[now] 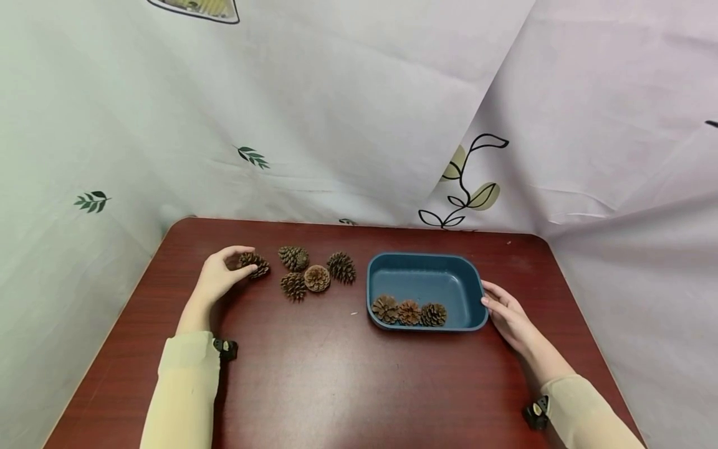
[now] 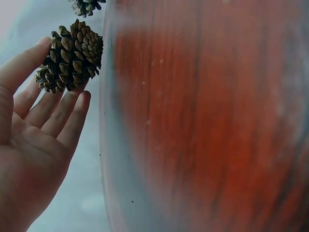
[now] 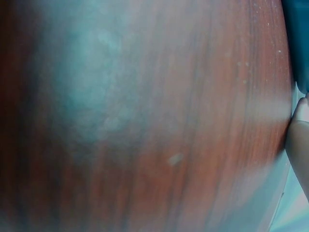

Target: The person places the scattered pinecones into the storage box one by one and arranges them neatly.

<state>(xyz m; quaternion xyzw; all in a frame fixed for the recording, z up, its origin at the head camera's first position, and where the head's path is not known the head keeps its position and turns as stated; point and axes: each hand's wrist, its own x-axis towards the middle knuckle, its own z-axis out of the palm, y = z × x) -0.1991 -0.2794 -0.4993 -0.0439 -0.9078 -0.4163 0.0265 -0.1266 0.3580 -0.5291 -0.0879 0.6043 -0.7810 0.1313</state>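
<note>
My left hand (image 1: 217, 274) holds a brown pine cone (image 1: 255, 265) between thumb and fingers at the left of the table. In the left wrist view, this pine cone (image 2: 72, 55) shows its open scales, with the thumb at one side and the fingertips beneath. Toward the right stands a blue rectangular tray (image 1: 426, 254), with three pine cones (image 1: 409, 312) in a row along its near wall. My right hand (image 1: 509, 317) grips the tray's right side, thumb at the rim. Only part of that hand (image 3: 300, 135) shows in the right wrist view, beside the blue wall.
Several loose pine cones (image 1: 316, 279) lie in a group between the left hand and the tray. The dark red wooden table (image 1: 336, 374) has rounded far corners. White patterned cloth (image 1: 348, 125) hangs behind it and along both sides.
</note>
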